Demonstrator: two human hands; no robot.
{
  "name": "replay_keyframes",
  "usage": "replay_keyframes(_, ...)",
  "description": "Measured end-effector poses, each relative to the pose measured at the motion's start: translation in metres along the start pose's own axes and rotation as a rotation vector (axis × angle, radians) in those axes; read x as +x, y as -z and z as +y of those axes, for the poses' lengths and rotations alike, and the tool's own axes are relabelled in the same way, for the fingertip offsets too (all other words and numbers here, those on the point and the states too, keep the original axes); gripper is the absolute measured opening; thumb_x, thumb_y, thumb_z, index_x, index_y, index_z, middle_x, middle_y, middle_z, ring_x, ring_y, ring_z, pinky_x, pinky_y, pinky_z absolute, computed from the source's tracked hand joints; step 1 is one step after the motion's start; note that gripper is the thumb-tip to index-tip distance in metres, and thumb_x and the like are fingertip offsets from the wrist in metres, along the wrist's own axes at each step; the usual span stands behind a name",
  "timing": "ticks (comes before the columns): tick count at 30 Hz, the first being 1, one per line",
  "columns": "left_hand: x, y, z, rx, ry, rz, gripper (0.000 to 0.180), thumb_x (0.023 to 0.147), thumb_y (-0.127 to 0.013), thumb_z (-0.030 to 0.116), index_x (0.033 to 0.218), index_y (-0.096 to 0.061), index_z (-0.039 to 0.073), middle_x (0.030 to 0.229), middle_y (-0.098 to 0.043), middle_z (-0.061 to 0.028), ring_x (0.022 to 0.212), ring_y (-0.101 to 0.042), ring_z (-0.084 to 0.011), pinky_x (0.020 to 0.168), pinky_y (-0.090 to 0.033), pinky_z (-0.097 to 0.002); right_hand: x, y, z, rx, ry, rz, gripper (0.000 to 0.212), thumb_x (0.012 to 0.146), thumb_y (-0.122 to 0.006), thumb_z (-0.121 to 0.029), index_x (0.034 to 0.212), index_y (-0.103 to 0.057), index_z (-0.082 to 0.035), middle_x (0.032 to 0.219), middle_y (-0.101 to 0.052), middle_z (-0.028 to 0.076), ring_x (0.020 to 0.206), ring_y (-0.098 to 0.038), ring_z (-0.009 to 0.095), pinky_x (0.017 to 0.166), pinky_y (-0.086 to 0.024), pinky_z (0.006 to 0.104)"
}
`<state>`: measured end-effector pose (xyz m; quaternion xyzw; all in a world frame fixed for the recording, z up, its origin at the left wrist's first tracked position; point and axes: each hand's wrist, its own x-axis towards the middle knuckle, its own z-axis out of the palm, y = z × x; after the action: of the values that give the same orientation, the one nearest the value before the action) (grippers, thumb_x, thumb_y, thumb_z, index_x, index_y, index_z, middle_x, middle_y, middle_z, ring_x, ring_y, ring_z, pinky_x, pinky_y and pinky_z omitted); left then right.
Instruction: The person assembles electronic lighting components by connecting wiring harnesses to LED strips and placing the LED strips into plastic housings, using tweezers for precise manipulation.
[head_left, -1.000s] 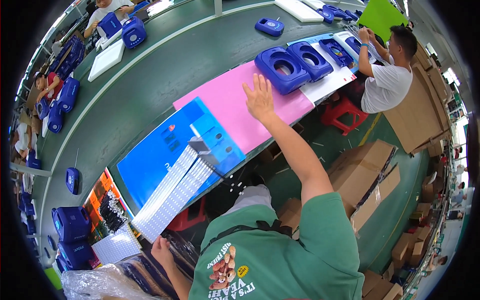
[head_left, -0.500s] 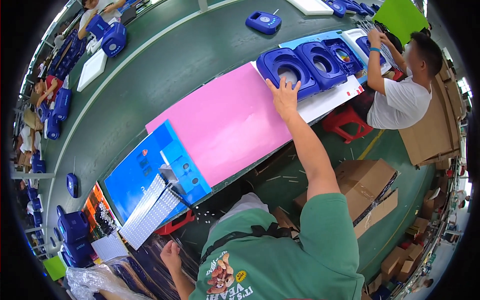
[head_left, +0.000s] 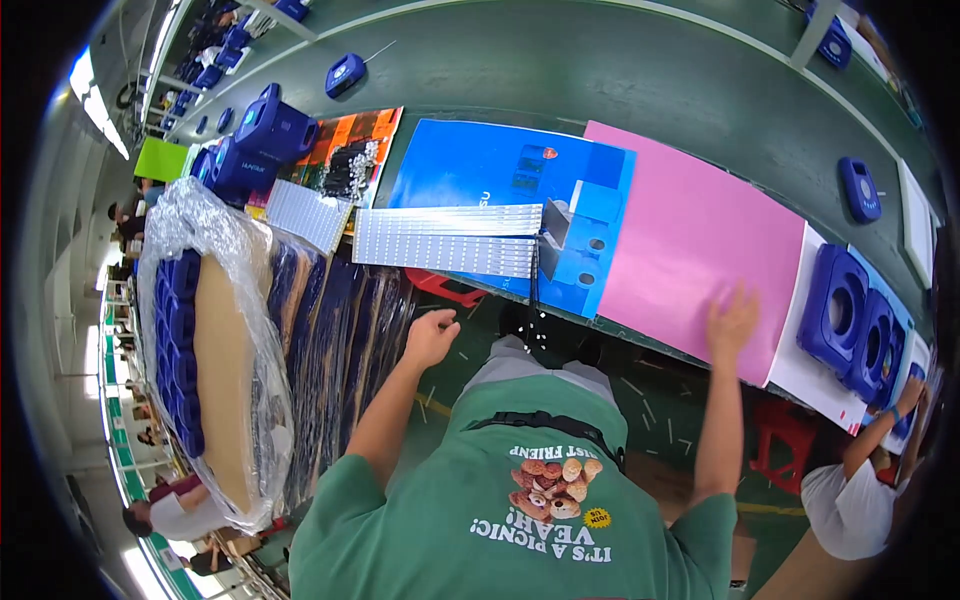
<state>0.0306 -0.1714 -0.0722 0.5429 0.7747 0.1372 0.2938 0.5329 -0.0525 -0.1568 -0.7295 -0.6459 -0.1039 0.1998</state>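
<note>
**Dangling leads are inviting a snag at the bench edge**

The person's hands are hanging well apart. The right hand (head_left: pixel 733 322) is blurring over the pink sheet (head_left: pixel 690 250), right of centre, its fingers looking spread and seemingly holding nothing; whether it is touching the sheet, I cannot tell. The left hand (head_left: pixel 432 338) is hovering left of centre, short of the bench, its fingers curling loosely with no object showing; how far they are closing is unclear.

Just above that hand, the light strips (head_left: pixel 450 238) are lying near the bench edge, their black leads (head_left: pixel 533 285) drooping over it toward the person's waist. The likeliest trouble is a forearm or the shirt (head_left: pixel 520 430) catching those leads and pulling the strips down. The blue sheet (head_left: pixel 470 165) is apparently overlapping the pink one, so a dragging palm could be shifting both, strips included. At right, the blue housings (head_left: pixel 838 308) are standing close enough that a wide rightward sweep could be knocking them.
</note>
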Motion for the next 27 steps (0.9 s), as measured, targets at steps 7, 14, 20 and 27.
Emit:
replay_keyframes(7,0.063,0.042,-0.018,0.404,-0.189,0.030,0.063,0.071,-0.070,0.019,0.128,-0.044,0.009,0.125,-0.048,-0.0151,0.107,-0.051,-0.0298,0.089,-0.044,-0.0378,-0.069,0.045,-0.180,0.825,0.002,-0.578,0.041,0.075,-0.066,-0.017,0.112,-0.057,-0.001,0.100,-0.062,0.018,0.088,-0.062,0.027,0.077,-0.048,0.0353)
replay_keyframes(14,0.156,0.071,-0.049,0.660,-0.443,-0.159,0.093,0.064,-0.076,0.032,0.140,-0.025,0.018,0.144,-0.021,-0.0209,0.131,-0.024,-0.0401,0.104,-0.027,-0.0476,-0.111,0.019,-0.316,1.234,-0.282,-1.038,0.055,0.077,-0.067,-0.019,0.124,-0.048,0.002,0.109,-0.061,0.021,0.087,-0.065,0.019,0.078,-0.051,0.0300)
replay_keyframes(20,0.178,0.064,-0.093,0.551,-0.529,-0.128,0.082,0.070,-0.069,0.045,0.140,-0.029,0.030,0.147,-0.019,-0.0161,0.133,-0.022,-0.0382,0.104,-0.022,-0.0545,-0.097,0.006,-0.397,0.995,-0.604,-0.924,0.065,0.078,-0.067,-0.020,0.130,-0.038,0.008,0.111,-0.059,0.020,0.095,-0.061,0.021,0.080,-0.049,0.0310)
replay_keyframes(27,0.180,0.065,-0.090,0.467,-0.437,-0.011,0.075,0.074,-0.065,0.045,0.138,-0.034,0.022,0.145,-0.024,-0.0170,0.131,-0.026,-0.0380,0.101,-0.023,-0.0559,-0.066,-0.019,-0.440,0.851,-0.620,-0.633,0.071,0.076,-0.066,-0.035,0.128,-0.040,0.008,0.124,-0.048,0.024,0.105,-0.056,0.030,0.088,-0.044,0.0370)
